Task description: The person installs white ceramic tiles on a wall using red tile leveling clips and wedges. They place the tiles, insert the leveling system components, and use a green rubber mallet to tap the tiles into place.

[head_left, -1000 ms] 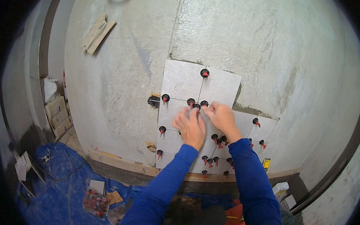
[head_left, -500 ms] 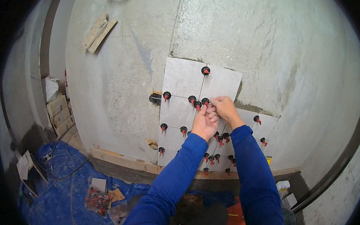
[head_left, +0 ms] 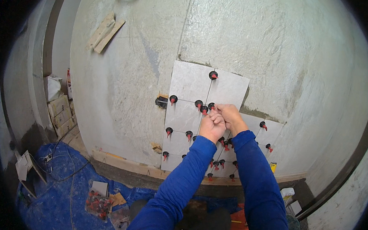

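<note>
Several pale grey marbled tiles are set on the wall, with black and red tile levelling clips along their joints. My right hand is closed, its thumb and forefinger pinching at the red lever of a levelling clip near the middle joint. Just below and left of it, my left hand is closed with curled fingers, touching or nearly touching the right one. Whatever it may hold is hidden. Two more clips, an upper one and a lower one, sit right beside my fingers.
A black wall box lies at the tiles' left edge. Cardboard pieces stick to the rough wall, upper left. On the blue sheet below rests a bag of red and black clip parts. Stacked boxes stand at left.
My view has shifted slightly. My left hand has curled further and dropped a little below the clips. The right hand stays at the same clip.
</note>
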Motion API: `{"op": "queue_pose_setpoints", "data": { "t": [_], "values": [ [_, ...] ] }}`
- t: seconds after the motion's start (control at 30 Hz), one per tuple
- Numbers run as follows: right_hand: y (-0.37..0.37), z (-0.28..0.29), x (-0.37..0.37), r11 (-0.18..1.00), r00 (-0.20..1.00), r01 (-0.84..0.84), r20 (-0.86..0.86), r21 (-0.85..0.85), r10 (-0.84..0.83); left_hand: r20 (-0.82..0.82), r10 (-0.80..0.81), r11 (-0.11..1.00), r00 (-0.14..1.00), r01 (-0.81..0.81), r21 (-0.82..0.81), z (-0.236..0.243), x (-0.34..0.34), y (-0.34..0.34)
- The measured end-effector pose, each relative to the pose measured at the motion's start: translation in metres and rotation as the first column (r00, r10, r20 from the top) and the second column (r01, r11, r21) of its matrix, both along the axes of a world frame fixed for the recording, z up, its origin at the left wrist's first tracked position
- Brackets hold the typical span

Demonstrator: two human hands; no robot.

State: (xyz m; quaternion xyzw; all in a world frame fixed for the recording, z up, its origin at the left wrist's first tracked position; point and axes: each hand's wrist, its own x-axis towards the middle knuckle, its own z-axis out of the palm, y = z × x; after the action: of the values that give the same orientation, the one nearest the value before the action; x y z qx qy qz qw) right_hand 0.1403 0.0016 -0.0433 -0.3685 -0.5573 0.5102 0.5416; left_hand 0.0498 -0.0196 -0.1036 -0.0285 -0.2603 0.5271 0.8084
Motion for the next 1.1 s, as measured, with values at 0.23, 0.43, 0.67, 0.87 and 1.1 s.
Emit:
{"op": "queue_pose_setpoints", "data": {
  "t": [0.23, 0.43, 0.67, 0.87, 1.1],
  "values": [
    [0.006, -0.001, -0.001, 0.995, 0.991, 0.061, 0.111, 0.078, -0.07, -0.043, 0.051, 0.998, 0.998, -0.053, -0.047, 0.004, 0.001, -0.002],
    [0.008, -0.002, -0.003, 0.996, 0.992, 0.086, 0.092, 0.027, -0.089, -0.024, 0.002, 0.998, 1.0, -0.003, -0.058, 0.008, -0.002, -0.009],
    [0.013, -0.004, -0.003, 0.996, 0.998, 0.067, 0.013, -0.052, -0.066, -0.032, -0.013, 0.999, 0.999, 0.012, -0.035, 0.006, -0.003, -0.004],
    [0.024, -0.006, 0.0, 0.991, 0.994, 0.103, 0.032, -0.087, -0.101, -0.041, -0.02, 1.0, 0.999, 0.019, -0.006, 0.014, -0.006, -0.014],
    [-0.084, -0.037, 0.037, 0.738, 0.893, 0.195, 0.194, 0.646, -0.406, -0.473, -0.028, 0.997, 0.881, 0.059, 0.051, -0.043, -0.045, -0.083]
  ]
}}
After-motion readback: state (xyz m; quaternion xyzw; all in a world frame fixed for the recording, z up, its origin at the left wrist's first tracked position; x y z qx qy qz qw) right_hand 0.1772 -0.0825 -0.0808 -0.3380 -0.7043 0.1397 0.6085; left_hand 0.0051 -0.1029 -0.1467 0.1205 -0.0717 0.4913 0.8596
